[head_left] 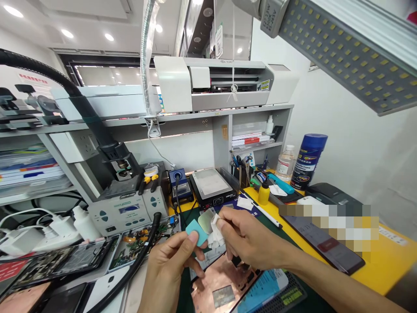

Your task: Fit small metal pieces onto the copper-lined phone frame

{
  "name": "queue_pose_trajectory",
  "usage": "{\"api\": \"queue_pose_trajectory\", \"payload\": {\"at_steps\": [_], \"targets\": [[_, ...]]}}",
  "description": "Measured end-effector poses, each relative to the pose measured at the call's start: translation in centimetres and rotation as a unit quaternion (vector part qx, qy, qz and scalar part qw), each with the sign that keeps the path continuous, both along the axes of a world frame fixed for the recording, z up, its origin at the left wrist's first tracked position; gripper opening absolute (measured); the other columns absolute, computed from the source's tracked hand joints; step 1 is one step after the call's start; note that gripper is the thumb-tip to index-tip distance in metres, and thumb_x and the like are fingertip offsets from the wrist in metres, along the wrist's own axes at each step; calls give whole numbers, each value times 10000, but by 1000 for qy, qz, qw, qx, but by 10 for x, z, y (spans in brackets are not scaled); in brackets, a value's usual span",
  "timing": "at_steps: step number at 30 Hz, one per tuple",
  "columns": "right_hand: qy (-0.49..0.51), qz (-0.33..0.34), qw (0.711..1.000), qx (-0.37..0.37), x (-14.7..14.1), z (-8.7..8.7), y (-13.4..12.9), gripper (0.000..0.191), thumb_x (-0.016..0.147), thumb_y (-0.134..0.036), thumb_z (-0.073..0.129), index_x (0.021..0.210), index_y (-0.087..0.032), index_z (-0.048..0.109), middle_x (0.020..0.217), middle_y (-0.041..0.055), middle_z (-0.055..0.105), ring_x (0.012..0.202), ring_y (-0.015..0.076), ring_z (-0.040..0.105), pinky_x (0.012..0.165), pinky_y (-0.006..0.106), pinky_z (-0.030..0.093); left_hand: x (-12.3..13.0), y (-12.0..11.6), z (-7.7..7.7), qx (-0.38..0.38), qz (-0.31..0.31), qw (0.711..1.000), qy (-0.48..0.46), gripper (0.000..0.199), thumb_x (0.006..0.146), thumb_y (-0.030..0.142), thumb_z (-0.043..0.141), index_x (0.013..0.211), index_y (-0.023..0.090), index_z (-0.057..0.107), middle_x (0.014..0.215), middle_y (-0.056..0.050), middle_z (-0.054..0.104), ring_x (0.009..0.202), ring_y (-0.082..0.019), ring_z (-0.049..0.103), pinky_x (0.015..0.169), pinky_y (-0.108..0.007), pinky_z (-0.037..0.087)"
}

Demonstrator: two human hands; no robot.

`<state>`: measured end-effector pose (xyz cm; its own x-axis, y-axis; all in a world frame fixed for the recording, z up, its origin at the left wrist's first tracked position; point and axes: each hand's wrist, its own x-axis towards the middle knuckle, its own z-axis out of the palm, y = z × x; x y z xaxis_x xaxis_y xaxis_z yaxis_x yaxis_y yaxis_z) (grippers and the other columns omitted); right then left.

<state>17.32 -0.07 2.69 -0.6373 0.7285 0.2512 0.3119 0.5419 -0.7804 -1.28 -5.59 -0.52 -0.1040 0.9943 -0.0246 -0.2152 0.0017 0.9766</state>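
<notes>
Between the thumb and fingers of my left hand is a small flat teal piece, possibly plastic, with rounded corners. My right hand pinches a crumpled white tissue just to the right of it. Behind the tissue shows a pale green, translucent flat piece; I cannot tell which hand holds it. Below both hands lies a copper-coloured device panel with a grey rectangular patch. A small black part beneath my right hand is mostly hidden.
A heating plate stands at the back, beside a soldering station. To the left are a grey rework station, a black hose and several opened devices. On the right lie a dark phone, a yellow bottle and a blue spray can.
</notes>
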Motion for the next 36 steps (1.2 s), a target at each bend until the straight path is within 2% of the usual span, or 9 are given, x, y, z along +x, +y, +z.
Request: {"api": "queue_pose_trajectory", "payload": {"at_steps": [7, 21, 27, 30, 36], "targets": [[-2, -4, 999, 33, 0, 2, 0, 269, 1019, -293, 384, 762, -215, 362, 599, -53, 450, 534, 106, 412, 521, 261, 270, 1, -1, -1, -5, 4, 1000, -13, 284, 759, 395, 764, 689, 123, 725, 624, -49, 651, 479, -128, 565, 481, -227, 462], [-21, -9, 995, 92, 3, 6, 2, 271, 992, -231, 388, 732, -218, 314, 644, -55, 373, 561, 115, 341, 530, 279, 257, -1, 3, -6, 1, 9, 1000, 30, 313, 784, 422, 739, 693, 123, 724, 622, -47, 651, 468, -133, 577, 485, -233, 457], [-6, -11, 995, 96, 1, 2, 3, 276, 998, -243, 384, 732, -217, 315, 642, -58, 364, 556, 110, 337, 536, 276, 254, 4, 1, -3, -12, 19, 1000, 15, 286, 751, 406, 775, 703, 126, 747, 585, -34, 647, 450, -129, 580, 451, -214, 455], [1, -5, 997, 72, 1, 1, 2, 276, 1007, -261, 373, 739, -216, 323, 633, -62, 370, 548, 105, 347, 529, 270, 254, 5, 0, -3, -8, 20, 1000, -8, 280, 752, 407, 775, 747, 127, 762, 579, -27, 639, 464, -132, 584, 464, -221, 477], [-16, 24, 996, 81, 0, 3, 0, 278, 990, -236, 396, 725, -213, 318, 636, -59, 359, 566, 110, 324, 535, 270, 253, 3, 1, -4, -10, -9, 1000, -3, 275, 755, 415, 772, 710, 148, 726, 614, -22, 656, 459, -121, 593, 468, -206, 456]]}}
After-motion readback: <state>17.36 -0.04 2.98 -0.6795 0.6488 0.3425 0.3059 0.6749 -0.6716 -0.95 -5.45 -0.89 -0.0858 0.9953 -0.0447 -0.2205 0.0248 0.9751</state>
